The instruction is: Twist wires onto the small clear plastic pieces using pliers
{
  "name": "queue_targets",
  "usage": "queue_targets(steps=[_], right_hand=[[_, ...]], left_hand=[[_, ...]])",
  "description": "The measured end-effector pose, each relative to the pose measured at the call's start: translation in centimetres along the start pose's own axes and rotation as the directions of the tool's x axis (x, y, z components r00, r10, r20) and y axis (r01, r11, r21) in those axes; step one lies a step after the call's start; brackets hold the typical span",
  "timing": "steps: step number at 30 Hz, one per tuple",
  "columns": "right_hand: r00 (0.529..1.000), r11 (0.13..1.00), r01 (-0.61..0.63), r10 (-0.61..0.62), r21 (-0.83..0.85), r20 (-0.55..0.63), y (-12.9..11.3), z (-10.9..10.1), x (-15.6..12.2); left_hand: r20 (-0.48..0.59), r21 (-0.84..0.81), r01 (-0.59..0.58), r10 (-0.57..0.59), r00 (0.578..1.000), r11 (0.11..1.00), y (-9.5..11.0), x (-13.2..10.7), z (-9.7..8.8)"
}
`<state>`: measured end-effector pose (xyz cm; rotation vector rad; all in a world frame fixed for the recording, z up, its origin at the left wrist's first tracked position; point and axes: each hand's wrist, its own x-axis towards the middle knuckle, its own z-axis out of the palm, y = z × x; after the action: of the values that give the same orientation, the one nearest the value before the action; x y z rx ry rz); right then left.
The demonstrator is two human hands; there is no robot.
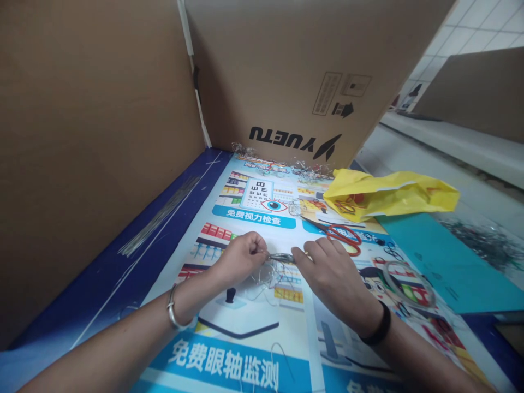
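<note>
My right hand (pixel 335 273) is closed around the handles of a pair of pliers (pixel 281 257), whose metal jaws point left. Thumb and forefinger of my left hand (pixel 244 255) pinch thin wire right at the tips of the jaws; the exact piece is mostly hidden by the fingers. Beneath both hands, loose thin wires (pixel 268 275) curl over a printed poster sheet (pixel 245 224). Just beyond my right hand lie red-handled scissors (pixel 344 234), with their blades pointing away to the left.
Cardboard walls stand at the left and back. A bundle of straight wires (pixel 161 215) lies on the blue surface at left. A yellow bag (pixel 401 191), a teal board (pixel 454 262) and a clear ring (pixel 409 284) lie on the right. Wire scraps (pixel 311 170) line the back.
</note>
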<state>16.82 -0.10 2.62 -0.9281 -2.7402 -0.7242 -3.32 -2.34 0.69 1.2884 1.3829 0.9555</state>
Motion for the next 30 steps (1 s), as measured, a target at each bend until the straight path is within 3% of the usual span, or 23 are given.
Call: queue_targets(steps=[20,30], right_hand=[[0.990,0.988,0.138,-0.139,-0.075,-0.007,0.2,-1.0,0.4],[0.994,0.992,0.098,-0.102,-0.085,-0.038,-0.2,-1.1,0.0]], left_hand=[[-0.023,0.061,-0.003,0.004,1.000,0.998,-0.6,0.2,0.0],[-0.038,-0.009,0.060,-0.060,0.997,0.998,-0.2,0.1,0.3]])
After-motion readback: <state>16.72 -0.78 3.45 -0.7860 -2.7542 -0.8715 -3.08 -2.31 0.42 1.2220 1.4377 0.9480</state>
